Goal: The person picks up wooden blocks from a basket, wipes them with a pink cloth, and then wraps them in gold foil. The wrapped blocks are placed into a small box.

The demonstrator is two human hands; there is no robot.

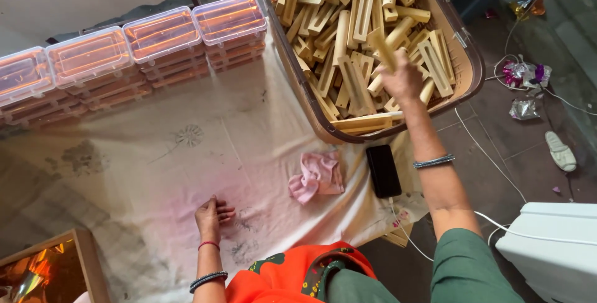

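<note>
My right hand (403, 80) reaches into a large brown basket (474, 69) heaped with pale slotted wooden pieces (354, 23). Its fingers are closed around one wooden piece (384, 46) that sticks up, blurred, above the pile. My left hand (211, 216) rests flat on the stained white cloth (186, 153) near my body, fingers spread and holding nothing. A bangle circles each wrist.
Stacks of clear plastic lidded boxes (161, 35) line the far edge of the cloth. A pink rag (317, 175) and a black phone (383, 170) lie below the basket. A wooden box (81, 259) sits at lower left, a white appliance (553, 247) and cables at right.
</note>
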